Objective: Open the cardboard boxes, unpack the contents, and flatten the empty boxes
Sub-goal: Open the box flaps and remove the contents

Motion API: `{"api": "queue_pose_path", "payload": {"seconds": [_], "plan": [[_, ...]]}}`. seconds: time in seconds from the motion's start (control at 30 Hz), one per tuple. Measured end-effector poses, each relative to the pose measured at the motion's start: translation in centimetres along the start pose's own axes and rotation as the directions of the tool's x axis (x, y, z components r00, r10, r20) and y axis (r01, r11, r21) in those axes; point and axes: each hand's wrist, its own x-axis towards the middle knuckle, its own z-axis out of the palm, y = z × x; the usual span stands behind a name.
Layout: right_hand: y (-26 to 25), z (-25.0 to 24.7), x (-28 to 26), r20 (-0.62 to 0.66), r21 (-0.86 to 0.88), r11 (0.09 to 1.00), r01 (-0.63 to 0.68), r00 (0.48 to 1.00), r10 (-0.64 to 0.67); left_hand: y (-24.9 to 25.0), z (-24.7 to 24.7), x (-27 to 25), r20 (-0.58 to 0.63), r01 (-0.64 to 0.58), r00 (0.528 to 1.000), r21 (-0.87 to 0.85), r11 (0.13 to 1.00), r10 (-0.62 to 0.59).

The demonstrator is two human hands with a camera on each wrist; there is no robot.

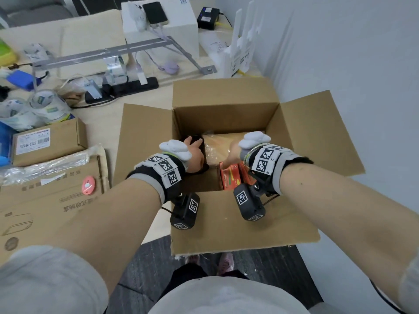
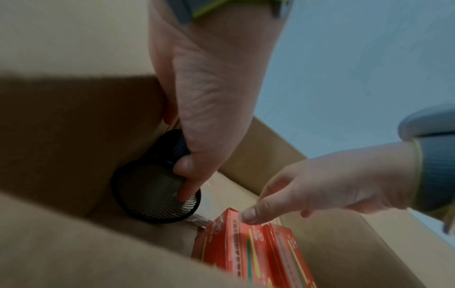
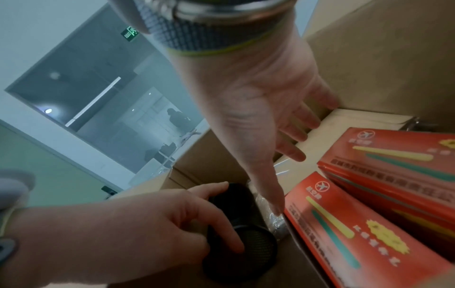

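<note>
- Inside the box (image 1: 224,103), my left hand (image 2: 206,101) grips the mesh cup (image 2: 157,196).
- Right of the cup, my right hand (image 3: 258,109), fingers spread, hovers by the red cartons (image 3: 357,233).

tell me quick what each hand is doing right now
Left hand: grips the black mesh cup.
Right hand: open, fingers spread, holds nothing.

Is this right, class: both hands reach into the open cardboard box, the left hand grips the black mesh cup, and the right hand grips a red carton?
Not quite. The right hand grips nothing: the right wrist view shows its fingers spread and straight beside the red carton. The rest stands: the left hand does grip the black mesh cup inside the open cardboard box.
</note>
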Motion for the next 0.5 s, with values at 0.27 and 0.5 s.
{"api": "queue_pose_path", "payload": {"seconds": [0.27,0.5], "plan": [[-1.7,1.0,2.6,0.028,-0.120,0.992,0.030,0.999,-0.027,0.0,0.5,0.3,0.116,-0.023,0.993,0.066,0.998,0.015],[-1.0,0.8,2.7,0.035,-0.013,0.998,0.059,0.998,-0.058,-0.8,-1.6,-1.4,-0.196,0.052,0.978,-0.078,0.996,-0.066]]}}
